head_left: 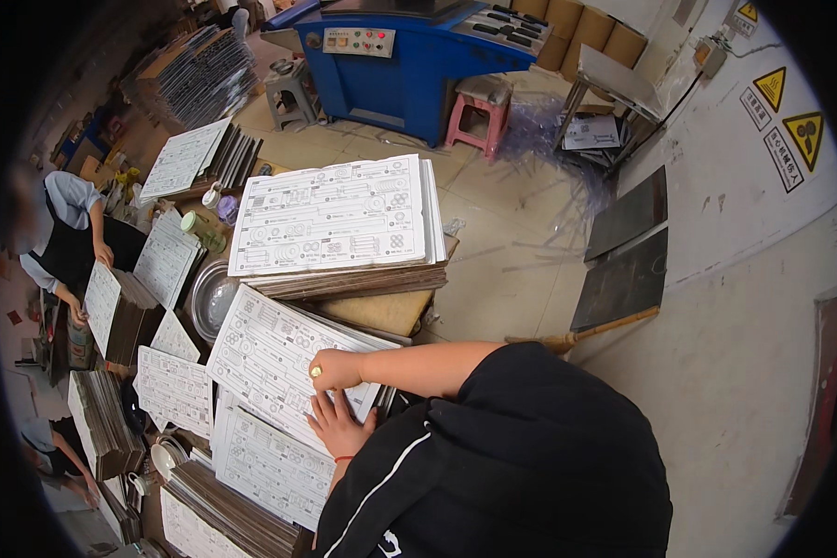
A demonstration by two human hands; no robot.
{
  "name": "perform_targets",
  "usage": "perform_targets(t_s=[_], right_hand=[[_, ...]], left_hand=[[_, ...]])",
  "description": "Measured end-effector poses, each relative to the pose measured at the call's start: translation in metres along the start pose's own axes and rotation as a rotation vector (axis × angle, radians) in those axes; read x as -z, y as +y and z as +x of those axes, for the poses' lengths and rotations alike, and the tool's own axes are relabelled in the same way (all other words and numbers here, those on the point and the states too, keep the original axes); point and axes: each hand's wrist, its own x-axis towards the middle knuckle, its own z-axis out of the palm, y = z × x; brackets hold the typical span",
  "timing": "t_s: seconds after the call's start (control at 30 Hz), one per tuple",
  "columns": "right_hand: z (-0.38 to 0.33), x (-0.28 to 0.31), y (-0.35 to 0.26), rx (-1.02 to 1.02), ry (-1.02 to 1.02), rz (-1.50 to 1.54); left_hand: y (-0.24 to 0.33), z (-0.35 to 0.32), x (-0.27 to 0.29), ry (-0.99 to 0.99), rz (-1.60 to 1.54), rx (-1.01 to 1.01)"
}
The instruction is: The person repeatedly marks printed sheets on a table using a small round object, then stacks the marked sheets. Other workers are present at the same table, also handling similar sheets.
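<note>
My right hand [337,369], with a ring on one finger, is closed in a fist on a white printed sheet [260,339] covered in black line drawings. Whatever its fingers may hold is hidden. Just below it, my left hand [340,429], a red string at the wrist, lies on the same sheet with fingers stretched out. Another printed sheet [270,465] is partly beneath this one, on the near side. Beyond my hands rises a thick stack of printed sheets [330,219] with brown-grey edges.
A metal bowl [216,299] and a green-lidded jar [203,231] stand left of the tall stack. More stacks of sheets [102,423] crowd the left, where a co-worker [74,232] handles one. Farther off are a blue machine [372,84], a pink stool [480,113] and a metal table [618,79].
</note>
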Motion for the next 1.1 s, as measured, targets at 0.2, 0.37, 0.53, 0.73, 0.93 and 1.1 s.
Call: perform_targets(t_s=[0.2, 0.37, 0.53, 0.73, 0.93, 1.1], right_hand=[[-0.007, -0.009, 0.006, 0.128, 0.034, -0.119], [-0.012, -0.014, 0.005, 0.146, 0.028, -0.216], [-0.016, -0.026, 0.021, 0.280, 0.020, -0.354], [-0.023, -0.038, 0.037, 0.576, 0.068, -0.702], [-0.023, -0.032, 0.046, 0.683, 0.078, -0.567], [-0.024, -0.032, 0.047, 0.703, 0.097, -0.549]], left_hand=[[-0.004, 0.000, -0.003, -0.005, 0.023, -0.016], [-0.005, 0.000, -0.004, -0.012, 0.013, -0.004], [-0.005, 0.000, -0.005, -0.048, 0.034, -0.004], [-0.010, 0.001, -0.010, 0.003, 0.015, -0.016], [-0.019, 0.003, -0.018, 0.008, 0.048, -0.015], [-0.016, 0.004, -0.018, -0.007, 0.057, -0.012]])
